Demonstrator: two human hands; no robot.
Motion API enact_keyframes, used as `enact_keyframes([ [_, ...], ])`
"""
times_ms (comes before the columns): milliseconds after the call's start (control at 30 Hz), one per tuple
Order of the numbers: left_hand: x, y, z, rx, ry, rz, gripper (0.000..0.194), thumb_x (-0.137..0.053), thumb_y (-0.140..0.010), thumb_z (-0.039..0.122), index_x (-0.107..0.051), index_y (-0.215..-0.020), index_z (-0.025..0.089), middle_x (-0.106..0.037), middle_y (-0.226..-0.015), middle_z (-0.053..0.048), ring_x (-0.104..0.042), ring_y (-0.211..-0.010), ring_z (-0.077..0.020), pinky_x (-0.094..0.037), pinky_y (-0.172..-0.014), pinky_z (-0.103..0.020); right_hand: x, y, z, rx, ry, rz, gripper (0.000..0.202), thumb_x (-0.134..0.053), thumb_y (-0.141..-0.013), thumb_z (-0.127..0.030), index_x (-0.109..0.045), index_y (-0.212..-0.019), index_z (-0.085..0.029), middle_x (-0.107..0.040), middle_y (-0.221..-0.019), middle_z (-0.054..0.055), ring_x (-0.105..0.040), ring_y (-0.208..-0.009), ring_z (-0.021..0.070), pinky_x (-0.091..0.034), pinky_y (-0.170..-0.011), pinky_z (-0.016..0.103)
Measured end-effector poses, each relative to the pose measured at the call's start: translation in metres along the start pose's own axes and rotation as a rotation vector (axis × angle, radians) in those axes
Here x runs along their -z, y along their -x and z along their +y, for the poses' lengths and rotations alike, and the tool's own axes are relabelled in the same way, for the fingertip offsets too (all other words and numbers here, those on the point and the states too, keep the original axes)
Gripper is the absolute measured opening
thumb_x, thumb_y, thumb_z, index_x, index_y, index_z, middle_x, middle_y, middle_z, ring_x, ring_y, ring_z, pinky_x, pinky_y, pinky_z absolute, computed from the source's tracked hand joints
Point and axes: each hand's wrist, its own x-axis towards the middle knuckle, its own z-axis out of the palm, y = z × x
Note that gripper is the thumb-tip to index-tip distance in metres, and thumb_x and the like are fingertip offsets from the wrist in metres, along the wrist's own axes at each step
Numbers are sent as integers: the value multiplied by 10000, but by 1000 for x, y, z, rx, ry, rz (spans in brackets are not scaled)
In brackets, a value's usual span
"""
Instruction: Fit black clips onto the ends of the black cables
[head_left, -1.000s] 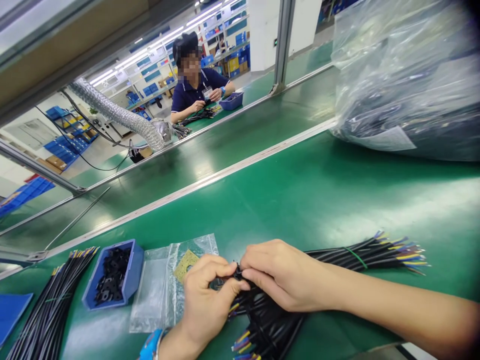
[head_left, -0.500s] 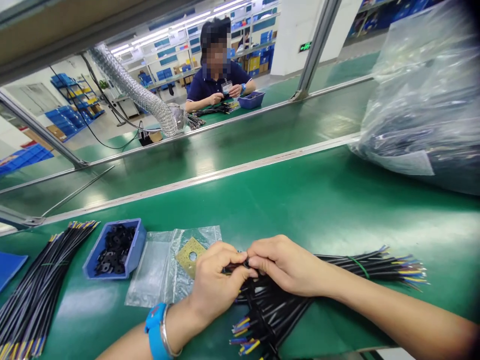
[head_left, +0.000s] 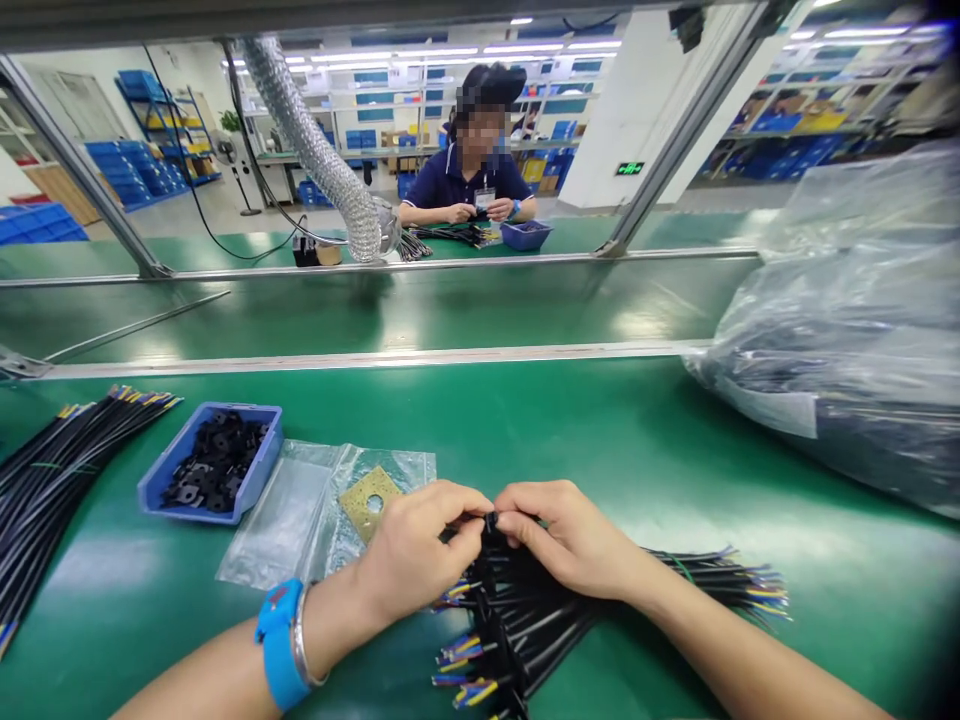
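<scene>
My left hand [head_left: 420, 540] is closed in a pinch, thumb and forefinger on a small black plastic piece [head_left: 491, 521]. From the other side, my right hand [head_left: 559, 535] pinches at the same piece; any cable within the fingers is mostly hidden. Right below the hands lies a pile of black cables [head_left: 551, 625] with flat black pieces near their left ends, where blue, yellow and brown wire ends stick out. Under my right forearm, more cables, with a green tie, reach to the right. A yellowish square plate [head_left: 369, 503] with a round hole lies on clear plastic bags [head_left: 281, 520] beside my left hand.
A blue bin [head_left: 251, 485] of flat black pieces stands left of the bags. Farther left lies a tied bundle of black cables [head_left: 56, 480]. A large clear plastic sack [head_left: 847, 330] sits at right. Beyond the metal frame [head_left: 360, 357], a co-worker [head_left: 469, 180] sits handling parts.
My view has levelled and shifted, so the bench and background sit differently. Both hands stay pinched together over the cable pile, with the fingertips slightly farther apart and the black piece showing more.
</scene>
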Motion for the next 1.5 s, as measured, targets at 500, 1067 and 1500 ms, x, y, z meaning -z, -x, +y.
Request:
enact_keyframes([
  [500, 46, 3, -30, -27, -114, 193, 149, -546, -816, 114, -645, -898, 187, -653, -945, -60, -622, -900, -169, -512, -811, -308, 38, 43, 0, -206, 339, -343, 1123, -857, -449, -578, -394, -1366, -123, -500, -1266, 194, -481, -1149, 359, -401, -989, 489],
  [1067, 46, 6, -22, 108, 108, 178, 119, -625, -809, 294, -670, -823, 185, -654, -902, -68, -630, -841, -186, -535, -692, -274, 33, 100, -40, -474, -198, 493, 274, -600, -650, -229, -519, -905, -171, -583, -749, -15, -535, -655, 161, -418, -572, 267],
  [1500, -46, -40, 83, 366, 1041, -265, 393, -845, -563, 296, -706, -894, 136, -704, -863, -53, -637, -828, -199, -508, -798, -317, -46, 56, -73, -450, 205, 1065, 371, -540, -810, -318, -405, -1123, -172, -662, -916, 113, -668, -807, 280, -534, -618, 357],
])
